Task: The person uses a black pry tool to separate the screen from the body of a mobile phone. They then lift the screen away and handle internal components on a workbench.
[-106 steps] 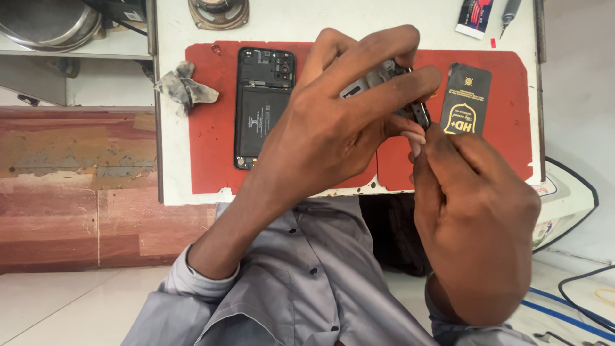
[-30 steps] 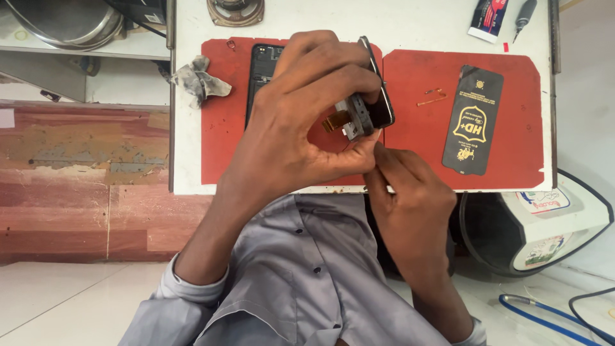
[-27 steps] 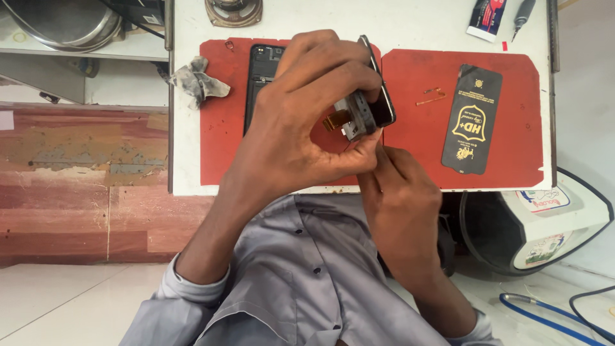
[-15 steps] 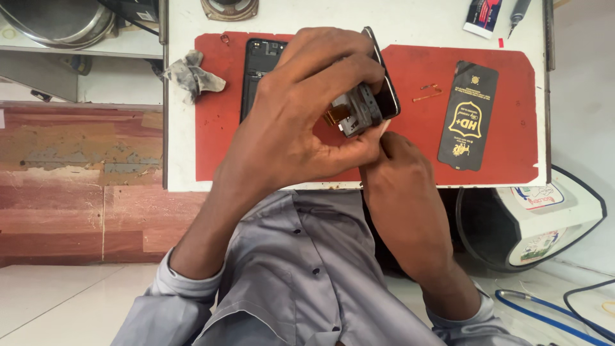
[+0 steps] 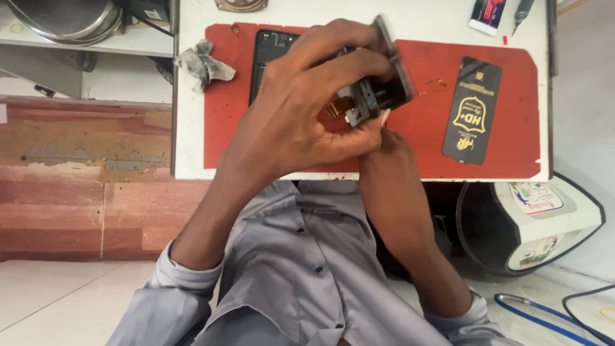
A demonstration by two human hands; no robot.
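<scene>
My left hand (image 5: 301,109) grips a dark opened phone part (image 5: 384,86) on edge above the red mat (image 5: 500,166), an orange flex cable showing at its lower end. My right hand (image 5: 391,173) comes up from below with its fingertips pinched at the part's lower corner; whether it holds a small tool is hidden. A black phone body (image 5: 269,54) lies on the mat behind my left hand, mostly covered by it.
A black packet with gold print (image 5: 473,110) lies on the mat's right side. A crumpled grey cloth (image 5: 202,61) sits at the mat's left edge. A metal bowl (image 5: 64,19) stands on a shelf, far left. A white-lidded bin (image 5: 544,218) is below right.
My right hand has moved up under the phone part, its fingertips now at the lower corner. My left hand has kept hold of the part and tilted it slightly.
</scene>
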